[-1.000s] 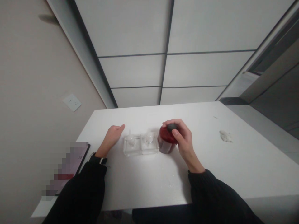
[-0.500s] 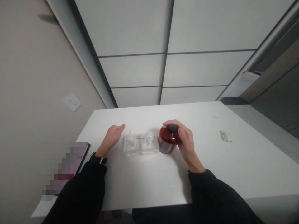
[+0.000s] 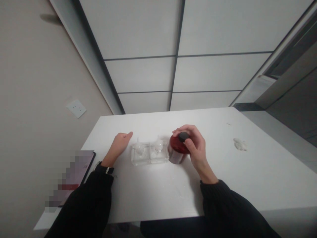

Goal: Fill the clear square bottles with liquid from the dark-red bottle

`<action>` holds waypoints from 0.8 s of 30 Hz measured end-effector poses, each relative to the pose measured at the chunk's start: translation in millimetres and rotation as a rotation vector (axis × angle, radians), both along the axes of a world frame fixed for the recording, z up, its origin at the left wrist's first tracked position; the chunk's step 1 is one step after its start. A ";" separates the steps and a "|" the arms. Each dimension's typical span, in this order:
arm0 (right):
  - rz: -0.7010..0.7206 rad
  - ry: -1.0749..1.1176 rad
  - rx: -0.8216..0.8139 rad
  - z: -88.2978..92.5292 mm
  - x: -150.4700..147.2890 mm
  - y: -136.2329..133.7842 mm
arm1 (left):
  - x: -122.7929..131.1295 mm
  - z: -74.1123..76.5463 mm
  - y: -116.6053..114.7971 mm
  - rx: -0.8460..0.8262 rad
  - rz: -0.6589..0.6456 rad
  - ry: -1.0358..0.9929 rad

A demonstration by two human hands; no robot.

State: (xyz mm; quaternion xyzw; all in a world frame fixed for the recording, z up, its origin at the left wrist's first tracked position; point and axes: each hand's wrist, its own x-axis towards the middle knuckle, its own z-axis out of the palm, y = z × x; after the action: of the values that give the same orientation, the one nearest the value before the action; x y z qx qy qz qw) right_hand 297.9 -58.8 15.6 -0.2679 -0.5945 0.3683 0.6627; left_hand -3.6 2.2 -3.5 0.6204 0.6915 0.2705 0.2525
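Note:
A dark red bottle (image 3: 177,150) with a black cap (image 3: 183,137) stands upright on the white table. From its right side, my right hand (image 3: 198,145) closes around the upper part, the thumb just under the cap and the fingers behind it. Just left of the bottle sits a clear two-compartment container (image 3: 150,160). Each compartment has a clear rounded piece with a thin upright stem or handle (image 3: 139,147), too see-through to name. My left hand (image 3: 120,144) lies beside the container's left end, fingers curled in and thumb stretched toward it; nothing shows in it.
A flat dark-edged item (image 3: 84,170), partly blurred out, lies at the table's left edge beside my left sleeve. A whitish patch (image 3: 240,144) is on the table (image 3: 153,191) at right. Panelled white doors (image 3: 146,76) stand behind, and a wall with a socket (image 3: 76,108) is at left.
My right hand has shifted on the bottle: its thumb has moved down and inward toward the cap, and the knuckles have risen slightly. The left hand and container have stayed put.

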 end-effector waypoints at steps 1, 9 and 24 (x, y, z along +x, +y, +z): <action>0.005 0.015 -0.007 0.1 -0.5 -0.1 | 0.0 0.0 -0.1 -0.001 0.001 -0.001; -0.048 -0.075 -0.014 0.4 2.8 -3.2 | -0.2 0.9 -1.3 0.001 0.002 -0.015; -0.285 0.100 -0.014 14.9 24.2 5.8 | -2.6 -3.3 0.7 -0.002 0.004 -0.010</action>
State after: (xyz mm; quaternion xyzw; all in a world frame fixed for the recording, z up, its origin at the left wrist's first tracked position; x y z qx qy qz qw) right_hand 322.1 -53.1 30.5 -0.3353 -0.5142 0.2875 0.7351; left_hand -6.2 2.9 -6.8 0.6172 0.6918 0.2736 0.2560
